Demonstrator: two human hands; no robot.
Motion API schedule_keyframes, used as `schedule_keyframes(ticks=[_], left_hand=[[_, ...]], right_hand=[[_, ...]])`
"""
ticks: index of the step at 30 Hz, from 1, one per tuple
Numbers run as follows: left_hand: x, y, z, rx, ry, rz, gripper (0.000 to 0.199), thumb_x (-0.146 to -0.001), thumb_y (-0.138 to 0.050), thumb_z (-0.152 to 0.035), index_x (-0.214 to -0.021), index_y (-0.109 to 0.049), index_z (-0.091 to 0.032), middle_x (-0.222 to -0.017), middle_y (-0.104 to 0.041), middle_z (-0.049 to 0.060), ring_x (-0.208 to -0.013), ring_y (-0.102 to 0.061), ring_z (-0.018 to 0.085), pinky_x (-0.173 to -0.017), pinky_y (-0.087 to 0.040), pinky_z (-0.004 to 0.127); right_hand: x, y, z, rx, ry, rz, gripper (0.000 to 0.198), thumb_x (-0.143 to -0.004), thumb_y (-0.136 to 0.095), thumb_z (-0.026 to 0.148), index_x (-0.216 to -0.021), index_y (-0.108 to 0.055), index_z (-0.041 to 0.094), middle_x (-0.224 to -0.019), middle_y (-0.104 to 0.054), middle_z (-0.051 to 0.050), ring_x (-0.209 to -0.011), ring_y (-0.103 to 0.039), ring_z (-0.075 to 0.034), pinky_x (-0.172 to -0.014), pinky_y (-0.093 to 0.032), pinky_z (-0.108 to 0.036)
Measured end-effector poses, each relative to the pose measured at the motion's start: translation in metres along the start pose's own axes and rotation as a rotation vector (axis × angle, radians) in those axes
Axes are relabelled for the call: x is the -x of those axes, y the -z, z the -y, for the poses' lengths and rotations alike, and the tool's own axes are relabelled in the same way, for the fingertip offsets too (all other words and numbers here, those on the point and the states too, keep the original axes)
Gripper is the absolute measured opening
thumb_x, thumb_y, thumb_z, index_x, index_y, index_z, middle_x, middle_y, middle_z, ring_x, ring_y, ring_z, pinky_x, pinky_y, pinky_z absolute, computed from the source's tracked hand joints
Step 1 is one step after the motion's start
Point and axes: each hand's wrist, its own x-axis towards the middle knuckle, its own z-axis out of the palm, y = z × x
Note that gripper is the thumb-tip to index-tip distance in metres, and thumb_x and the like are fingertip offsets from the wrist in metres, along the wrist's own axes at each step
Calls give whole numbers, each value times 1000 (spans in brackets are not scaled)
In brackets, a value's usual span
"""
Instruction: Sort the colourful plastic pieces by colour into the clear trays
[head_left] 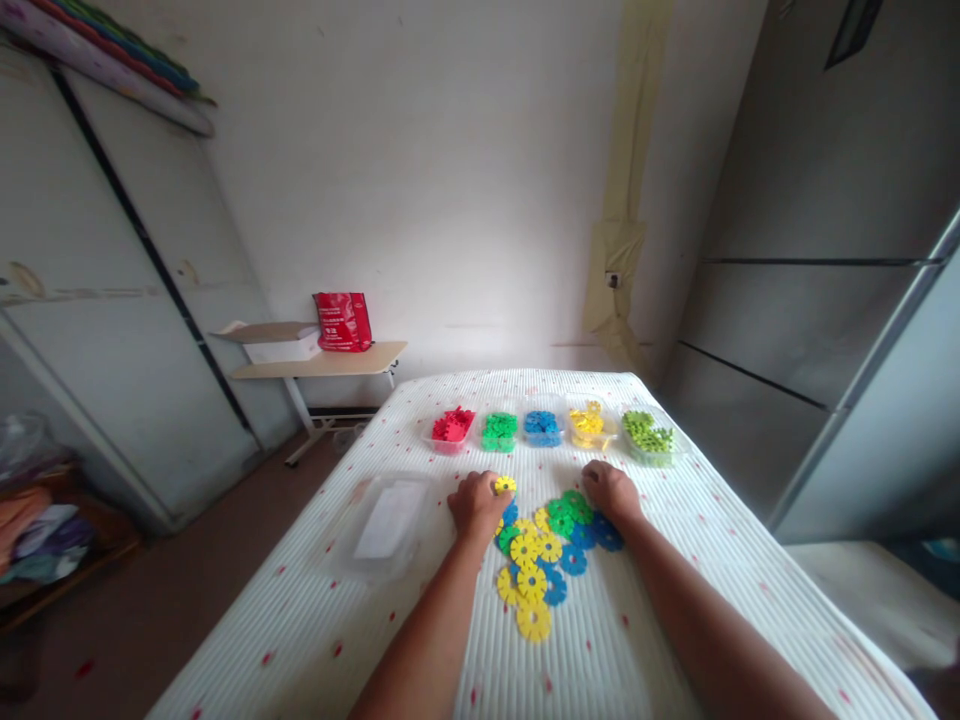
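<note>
A loose pile of flat plastic discs [544,555] in yellow, green and blue lies on the white cloth-covered table [675,600] between my hands. My left hand [475,503] sits at the pile's left edge, fingers closed on a yellow disc [505,485]. My right hand [611,490] rests curled at the pile's upper right, touching the green and blue discs; whether it holds one is hidden. Behind the pile stands a row of clear trays: red [451,428], green [499,431], blue [542,427], yellow [589,425] and light green [649,434].
An empty clear tray [390,520] lies left of my left hand. Beyond the table's far left corner stands a small side table [322,365] with a red bag [343,321]. Cabinets line both walls; clutter sits on the floor at left.
</note>
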Motion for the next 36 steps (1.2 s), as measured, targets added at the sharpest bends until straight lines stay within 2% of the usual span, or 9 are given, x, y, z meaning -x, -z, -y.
schedule_keyframes(ticks=[5,10,15,18,21,25,31,34,36], left_hand=[[-4,-14,14,406,29,-65,15,-62,-63,-24,-76,-66,-23,-77,-65,2,-81,-58,21,-75,-37,30],[-9,-17,26,645,41,-39,13,-66,-54,-28,-72,-62,-19,-65,-61,-1,-64,-56,15,-62,-40,24],[-5,9,44,873,-32,95,20,-63,-56,-33,-72,-61,-16,-60,-58,-1,-57,-52,12,-58,-40,22],[4,20,52,947,-76,288,23,-60,-60,-30,-76,-64,-13,-65,-62,2,-59,-53,12,-58,-40,23],[12,19,52,888,-94,422,24,-60,-59,-25,-80,-66,-12,-64,-61,1,-58,-52,12,-56,-39,22],[18,10,47,639,-118,339,24,-62,-52,-16,-80,-67,-13,-60,-58,-1,-56,-49,11,-52,-35,20],[19,13,50,420,-202,181,31,-62,-59,-16,-92,-66,-18,-83,-62,2,-76,-57,14,-67,-44,22],[23,18,50,359,-256,172,29,-59,-65,-19,-89,-66,-18,-89,-61,3,-86,-57,17,-76,-44,25],[25,18,50,347,-271,191,27,-59,-66,-20,-86,-65,-18,-88,-61,2,-86,-57,17,-77,-43,25]], right_hand=[[0,0,-2,40,12,0,18,-80,-48,22,-82,-66,20,-85,-67,-4,-72,-55,-14,-58,-29,-22],[0,1,-1,45,19,-4,19,-80,-48,19,-82,-67,20,-86,-67,-4,-73,-56,-13,-60,-31,-21],[0,2,-1,37,20,-3,19,-79,-48,19,-82,-66,20,-85,-67,-3,-73,-56,-13,-59,-31,-21],[0,2,0,33,16,0,18,-79,-48,19,-82,-66,20,-86,-67,-3,-72,-56,-14,-59,-31,-21],[1,3,0,29,13,-1,18,-79,-48,19,-83,-66,20,-86,-67,-4,-72,-56,-14,-59,-31,-22],[1,4,1,29,15,-2,18,-79,-49,20,-82,-67,20,-86,-67,-3,-73,-56,-14,-59,-31,-22],[1,4,1,31,14,0,18,-79,-49,20,-81,-67,21,-84,-67,-3,-73,-55,-14,-58,-31,-21],[1,4,1,29,11,1,18,-79,-49,20,-82,-67,21,-85,-67,-3,-73,-55,-13,-59,-31,-21],[1,5,2,32,9,4,19,-79,-49,20,-82,-67,21,-86,-67,-3,-73,-55,-13,-59,-31,-21]])
